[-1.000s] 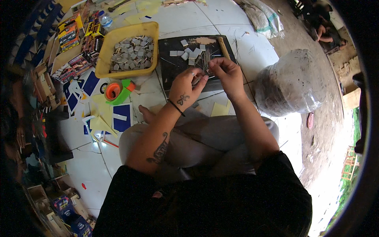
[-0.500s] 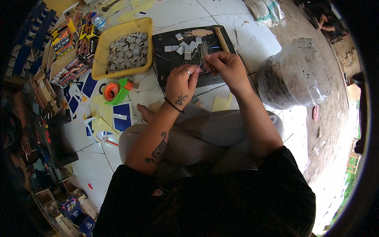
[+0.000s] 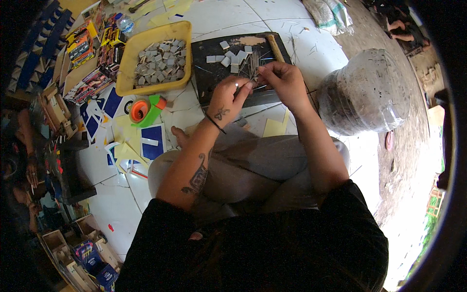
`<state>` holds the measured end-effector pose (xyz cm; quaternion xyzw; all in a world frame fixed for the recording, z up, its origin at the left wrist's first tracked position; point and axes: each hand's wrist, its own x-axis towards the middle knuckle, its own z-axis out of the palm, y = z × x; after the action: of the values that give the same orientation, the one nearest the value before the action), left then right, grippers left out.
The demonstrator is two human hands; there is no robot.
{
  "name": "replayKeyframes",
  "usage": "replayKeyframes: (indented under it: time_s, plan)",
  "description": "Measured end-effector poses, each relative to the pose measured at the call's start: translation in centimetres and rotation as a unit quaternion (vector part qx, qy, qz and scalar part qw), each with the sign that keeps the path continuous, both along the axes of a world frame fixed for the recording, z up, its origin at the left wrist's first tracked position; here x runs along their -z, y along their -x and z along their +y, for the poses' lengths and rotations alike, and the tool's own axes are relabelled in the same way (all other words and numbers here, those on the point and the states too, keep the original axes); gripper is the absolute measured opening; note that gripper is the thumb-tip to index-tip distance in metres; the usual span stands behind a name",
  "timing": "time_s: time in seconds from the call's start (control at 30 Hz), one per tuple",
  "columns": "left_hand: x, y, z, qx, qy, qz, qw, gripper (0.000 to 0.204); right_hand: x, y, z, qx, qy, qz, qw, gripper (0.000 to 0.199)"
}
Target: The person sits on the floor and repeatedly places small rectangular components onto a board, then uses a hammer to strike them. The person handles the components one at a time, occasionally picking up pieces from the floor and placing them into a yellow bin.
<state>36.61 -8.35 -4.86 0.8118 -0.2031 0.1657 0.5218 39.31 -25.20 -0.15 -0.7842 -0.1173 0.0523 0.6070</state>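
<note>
Above the near edge of a black board (image 3: 206,80), my left hand (image 3: 227,97) has its thumb and index finger closed in a pinch. Just right of it my right hand (image 3: 284,83) pinches too, its fingertips beside a bundle of thin metal wires (image 3: 253,61) fanned out on the board. Whatever lies between the fingertips of either hand is too small to make out. Several small grey-topped square pieces (image 3: 226,61) lie left of the wires. A wooden stick (image 3: 275,47) rests along the board's right side.
A yellow tray (image 3: 121,70) of similar square pieces stands left of the board. Nearer lie a green tape dispenser (image 3: 154,111) with orange roll and paper scraps (image 3: 127,148). A large clear plastic jug (image 3: 360,95) stands at right. Another person's hand (image 3: 31,173) shows at far left.
Both hands have shifted slightly within the view, along with the whole scene, and the fingertips stand a little further apart. The hands remain pinched.
</note>
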Motion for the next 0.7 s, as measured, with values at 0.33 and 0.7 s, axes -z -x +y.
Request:
replayKeyframes:
  time_s: [0.33, 0.7]
  plan:
    - [1.5, -1.0, 1.9, -0.016, -0.075, 0.034, 0.996, 0.014, 0.9, -0.1, 0.9, 0.047, 0.172, -0.136, 0.975, 0.029]
    - [2.2, -1.2, 2.1, -0.154, -0.112, -0.008, 0.982, 0.011, 3.9, 0.7, -4.6, 0.117, 0.508, -0.052, 0.852, 0.047]
